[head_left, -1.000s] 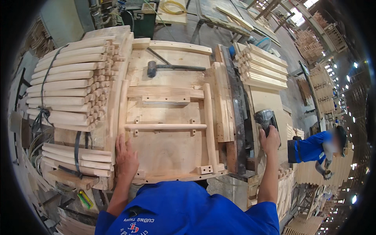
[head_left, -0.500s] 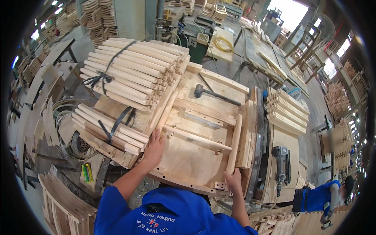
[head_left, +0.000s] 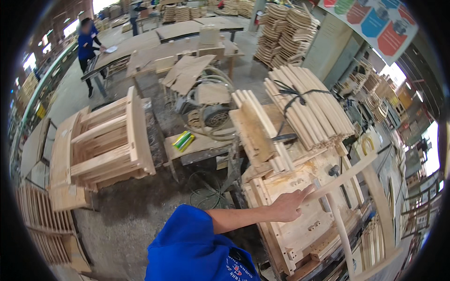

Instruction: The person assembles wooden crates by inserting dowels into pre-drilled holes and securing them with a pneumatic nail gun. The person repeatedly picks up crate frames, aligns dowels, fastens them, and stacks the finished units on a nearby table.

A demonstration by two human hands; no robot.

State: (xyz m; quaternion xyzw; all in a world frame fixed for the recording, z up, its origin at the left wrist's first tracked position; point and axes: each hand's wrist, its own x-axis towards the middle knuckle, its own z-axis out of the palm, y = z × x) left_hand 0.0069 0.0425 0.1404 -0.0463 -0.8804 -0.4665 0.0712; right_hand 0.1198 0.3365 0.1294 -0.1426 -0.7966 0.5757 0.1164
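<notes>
A bare left hand point(head_left: 287, 206) grips the end of a wooden frame point(head_left: 347, 177) held over the jig board point(head_left: 295, 234). The right hand is out of view, its grip impossible to tell. Strapped rods point(head_left: 313, 112) lie beside the board.

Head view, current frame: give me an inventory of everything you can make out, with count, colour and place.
Wooden frame: 1, pale, right, in the left hand
Work board: 1, pale, beneath that hand
Hammer: 1, dark, on the board
Tied stick bundle: 1, pale with black tie, beyond the board
Smaller stick group: 1, pale, left of the bundle
Pack: 1, green and yellow, centre
Motor: 1, grey, beyond the pack
Stacked frames: 1 stack, pale, left
Banner: 1, multicoloured, top right
People: at least 2, one blue-topped, background
Left hand: 1, blue sleeve, gripping the frame
Right hand: not in view
</notes>
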